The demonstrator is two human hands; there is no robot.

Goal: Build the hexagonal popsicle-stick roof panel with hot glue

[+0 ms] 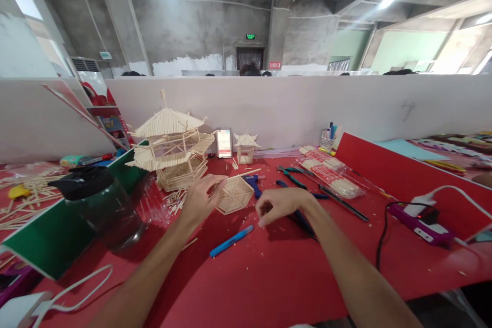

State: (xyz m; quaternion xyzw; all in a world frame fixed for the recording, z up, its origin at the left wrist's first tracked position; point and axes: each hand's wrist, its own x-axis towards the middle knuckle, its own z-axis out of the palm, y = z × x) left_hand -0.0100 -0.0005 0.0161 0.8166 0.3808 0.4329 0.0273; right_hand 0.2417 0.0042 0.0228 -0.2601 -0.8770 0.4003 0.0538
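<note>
I have the left bare hand (199, 199) at the left edge of a flat hexagonal frame of pale thin wooden sticks (235, 202), thumb and fingers partly bent with their tips against it. A single pale stick (249, 171) runs rightward from those tips along the frame's far edge; I cannot tell whether they grip it. The frame lies on the red tabletop (249, 287) between the two hands. To its right, just apart, I see the right bare hand (282, 201) loosely curled, knuckles up, with nothing showing in it; I cannot tell whether it pinches something small.

Around them, from the left, I see a dark translucent jug with a black lid (103, 210) beside a green upright panel (42, 251), then a two-roofed pagoda model of pale sticks (172, 154) behind the left hand. A small pale stick pavilion (245, 149) stands beyond the frame. A blue pen (231, 241) lies on the near side, across the space between my view's two forearms. A blue tool (251, 183) sits just beside the frame's right edge, and green-and-black-handled pliers (295, 178) lie beyond the right hand, near plastic-wrapped stick bundles (332, 174).
</note>
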